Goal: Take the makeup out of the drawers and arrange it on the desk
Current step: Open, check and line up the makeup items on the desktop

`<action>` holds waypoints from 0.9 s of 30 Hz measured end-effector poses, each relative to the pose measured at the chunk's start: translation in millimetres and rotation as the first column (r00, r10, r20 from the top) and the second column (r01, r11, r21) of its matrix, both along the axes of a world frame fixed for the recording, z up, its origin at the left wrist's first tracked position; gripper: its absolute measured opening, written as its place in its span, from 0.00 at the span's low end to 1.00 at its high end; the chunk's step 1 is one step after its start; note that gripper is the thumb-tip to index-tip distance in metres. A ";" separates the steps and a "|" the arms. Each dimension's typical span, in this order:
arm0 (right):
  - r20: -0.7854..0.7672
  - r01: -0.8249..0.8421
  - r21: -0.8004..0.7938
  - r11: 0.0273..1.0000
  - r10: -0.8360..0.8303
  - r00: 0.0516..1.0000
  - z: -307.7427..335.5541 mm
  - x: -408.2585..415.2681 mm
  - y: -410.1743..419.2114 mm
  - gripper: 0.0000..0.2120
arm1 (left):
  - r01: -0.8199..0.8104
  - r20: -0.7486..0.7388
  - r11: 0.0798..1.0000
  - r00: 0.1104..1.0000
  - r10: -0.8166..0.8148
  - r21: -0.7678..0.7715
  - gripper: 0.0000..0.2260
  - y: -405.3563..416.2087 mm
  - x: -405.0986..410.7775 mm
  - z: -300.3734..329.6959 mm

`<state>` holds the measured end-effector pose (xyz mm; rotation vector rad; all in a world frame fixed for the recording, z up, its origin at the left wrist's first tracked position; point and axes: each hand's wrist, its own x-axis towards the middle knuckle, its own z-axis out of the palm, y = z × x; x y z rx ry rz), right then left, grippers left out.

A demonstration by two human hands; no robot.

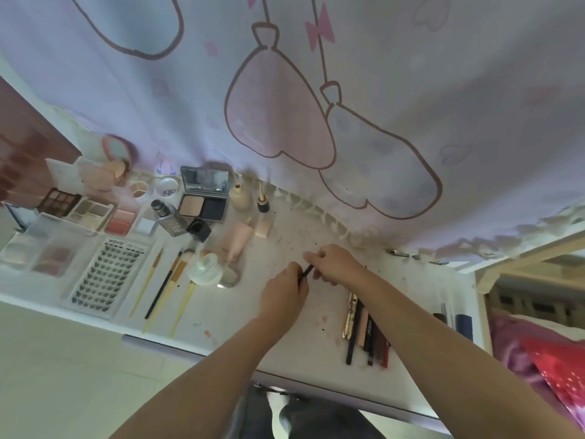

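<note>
Both hands meet over the middle of the white desk (285, 236). My left hand (285, 289) and my right hand (335, 264) each grip one end of a thin black makeup pencil (306, 271), which slants between them. Most of the pencil is hidden inside the fingers. A row of pencils and liners (367, 331) lies on the desk just under my right forearm. Makeup brushes (164, 286) lie side by side to the left, next to a tray of false lashes (107, 274).
Open palettes (91, 213), a powder compact with mirror (202, 198), small bottles (239, 193), a pink tube (235, 242) and a clear box (41, 245) crowd the desk's left and back. A patterned curtain (316, 90) hangs behind. A bed frame (531, 264) stands at right.
</note>
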<state>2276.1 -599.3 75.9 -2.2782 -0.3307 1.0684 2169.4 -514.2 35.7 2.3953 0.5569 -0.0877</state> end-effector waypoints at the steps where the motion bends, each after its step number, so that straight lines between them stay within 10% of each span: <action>1: -0.066 0.025 0.088 0.996 -0.020 0.998 3.1 -6.2 2.7 0.15 | -0.004 0.037 0.997 0.999 0.007 -0.078 0.03 5.2 -5.6 5.9; 12: -0.123 -0.021 0.356 0.934 0.070 0.990 44.7 -44.3 27.5 0.13 | 0.095 0.054 0.949 0.995 -0.083 -0.300 0.11 68.9 -63.9 62.5; 19: -0.113 0.313 0.437 0.843 -0.294 0.949 61.1 -2.6 -9.9 0.10 | -0.130 -0.109 0.923 0.989 0.097 -0.361 0.13 117.8 -124.0 39.2; 27: -0.182 0.214 0.173 0.961 -0.182 0.966 8.5 -50.7 28.5 0.09 | -0.173 -0.169 0.949 0.977 0.132 -0.262 0.04 78.6 -96.7 8.8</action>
